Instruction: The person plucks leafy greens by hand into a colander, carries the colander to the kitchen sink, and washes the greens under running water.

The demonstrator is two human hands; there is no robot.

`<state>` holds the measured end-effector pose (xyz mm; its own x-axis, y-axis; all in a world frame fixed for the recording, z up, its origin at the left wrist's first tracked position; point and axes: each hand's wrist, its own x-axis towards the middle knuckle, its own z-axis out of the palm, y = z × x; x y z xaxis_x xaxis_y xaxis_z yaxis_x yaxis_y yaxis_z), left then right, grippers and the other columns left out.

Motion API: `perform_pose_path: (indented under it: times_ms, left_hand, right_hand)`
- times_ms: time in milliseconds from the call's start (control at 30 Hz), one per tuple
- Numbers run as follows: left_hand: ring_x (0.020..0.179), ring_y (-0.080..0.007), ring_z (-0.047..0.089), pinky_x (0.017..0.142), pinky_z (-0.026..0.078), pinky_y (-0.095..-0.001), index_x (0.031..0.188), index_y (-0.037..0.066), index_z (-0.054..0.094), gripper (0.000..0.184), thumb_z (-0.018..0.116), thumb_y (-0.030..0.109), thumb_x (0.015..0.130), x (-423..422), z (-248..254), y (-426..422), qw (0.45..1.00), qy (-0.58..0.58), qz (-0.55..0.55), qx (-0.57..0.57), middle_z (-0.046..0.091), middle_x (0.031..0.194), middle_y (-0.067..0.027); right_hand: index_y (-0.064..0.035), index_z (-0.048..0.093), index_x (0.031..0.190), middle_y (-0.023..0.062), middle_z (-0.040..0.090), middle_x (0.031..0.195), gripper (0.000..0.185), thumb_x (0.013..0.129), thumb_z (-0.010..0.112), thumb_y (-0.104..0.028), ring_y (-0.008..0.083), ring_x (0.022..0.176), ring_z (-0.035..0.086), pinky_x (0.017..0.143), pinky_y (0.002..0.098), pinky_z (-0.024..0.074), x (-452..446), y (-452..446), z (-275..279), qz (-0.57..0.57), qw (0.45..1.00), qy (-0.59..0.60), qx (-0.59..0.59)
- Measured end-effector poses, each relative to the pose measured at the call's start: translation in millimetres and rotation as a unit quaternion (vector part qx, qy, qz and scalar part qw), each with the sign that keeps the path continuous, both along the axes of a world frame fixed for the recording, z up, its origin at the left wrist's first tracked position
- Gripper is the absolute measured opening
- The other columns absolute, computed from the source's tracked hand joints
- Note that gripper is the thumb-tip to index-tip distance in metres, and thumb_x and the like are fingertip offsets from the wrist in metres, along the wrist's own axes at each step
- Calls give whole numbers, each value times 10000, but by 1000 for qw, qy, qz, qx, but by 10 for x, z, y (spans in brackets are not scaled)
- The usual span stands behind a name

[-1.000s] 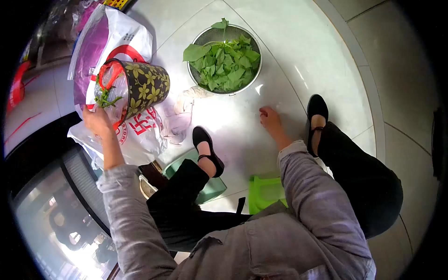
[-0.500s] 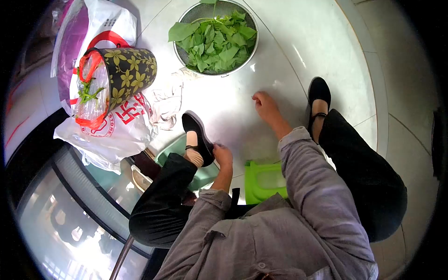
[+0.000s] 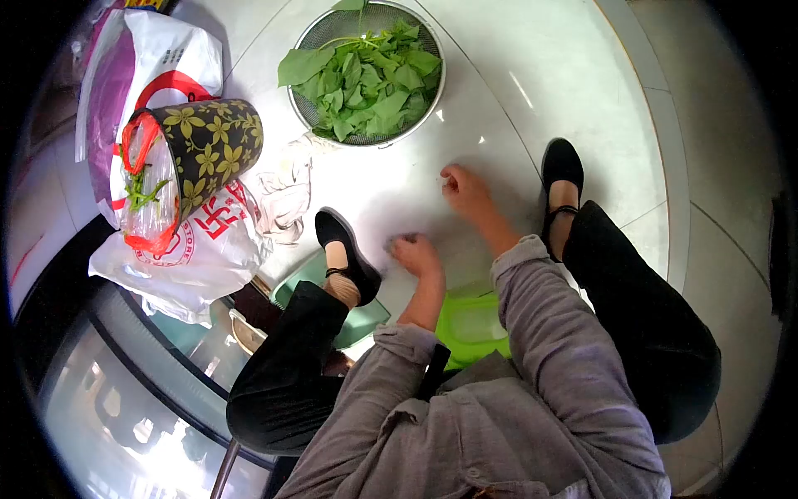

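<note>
My left hand (image 3: 416, 254) is low over the pale floor, just right of the left black shoe (image 3: 347, 258). Its fingers curl inward, and I cannot make out anything in them. Farther forward and to the right, my right hand (image 3: 467, 193) is closed with thumb and fingertips together. Whatever it may pinch is too small to name. Ahead of both hands stands a round metal mesh strainer (image 3: 368, 143) with green leaves (image 3: 366, 87) heaped in it, one large leaf reaching over its left rim. Neither hand touches the strainer.
At the left, a flowered bin (image 3: 218, 140) lined with a red-edged bag holds green stems. White plastic bags (image 3: 187, 266) and a crumpled cloth (image 3: 283, 195) lie around it. A green plastic stool (image 3: 474, 320) and a teal basin (image 3: 362, 324) are near my legs.
My left hand has moved right and forward, away from beside the left shoe. My right hand stays closed, slightly farther left in view. The whole view has shifted a little.
</note>
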<state>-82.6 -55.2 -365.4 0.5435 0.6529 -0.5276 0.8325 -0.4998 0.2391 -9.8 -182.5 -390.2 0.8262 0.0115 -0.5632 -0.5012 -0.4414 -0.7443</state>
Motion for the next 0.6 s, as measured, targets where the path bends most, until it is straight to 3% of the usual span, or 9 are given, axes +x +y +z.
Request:
perform_pose_path:
  times_ms: [33,100,167,333,433,533,600]
  left_hand:
    - [970,-340,493,833,402,-392,1007,-38,548,280,547,73,750,156,21,-60,999,-28,12,-16,514,1020,-197]
    - [935,-339,511,812,415,-385,1034,-20,541,281,539,37,759,418,38,-121,977,-188,-80,-56,536,985,-172]
    - [869,-329,510,791,429,-381,1048,-27,562,313,544,-30,736,758,79,-168,926,-281,-250,-22,540,1000,-175]
    - [991,-358,478,808,430,-399,1104,-1,528,366,521,-13,739,918,-35,-97,850,-237,-467,59,509,1086,-165]
    - [960,-335,491,804,429,-390,1091,-14,529,345,510,-23,747,756,-4,-12,892,-241,-382,-28,505,1099,-165]
    - [876,-319,519,785,431,-383,1063,-18,537,306,523,-12,757,471,63,197,902,-246,-355,1,525,1030,-168]
    - [836,-314,530,761,436,-377,1025,-14,552,270,541,3,756,160,12,357,956,-178,-229,53,535,963,-167]
  right_hand:
    - [-74,527,1071,142,590,876,311,761,516,-75,298,766,583,707,388,460,-16,13,-30,-19,999,-30,-20]
    - [-123,494,1155,104,581,727,399,758,515,-81,261,665,574,636,363,462,-74,57,-114,-58,993,-86,-59]
    - [-145,443,1220,121,597,789,459,768,496,-81,292,704,581,655,387,465,-17,61,34,-29,990,-95,-101]
    - [-155,419,1250,153,588,966,476,786,466,-61,340,818,577,697,424,469,-55,108,-34,30,983,-109,-146]
    - [-152,447,1225,149,565,1024,451,788,466,-45,334,855,570,703,420,470,-163,144,-36,40,980,-141,-135]
    - [-138,485,1176,135,555,1003,405,784,470,-36,330,846,564,696,417,470,-184,154,-13,25,976,-176,-127]
    - [-126,507,1138,124,552,971,371,779,478,-37,324,824,564,689,412,471,-203,146,24,29,977,-172,-123]
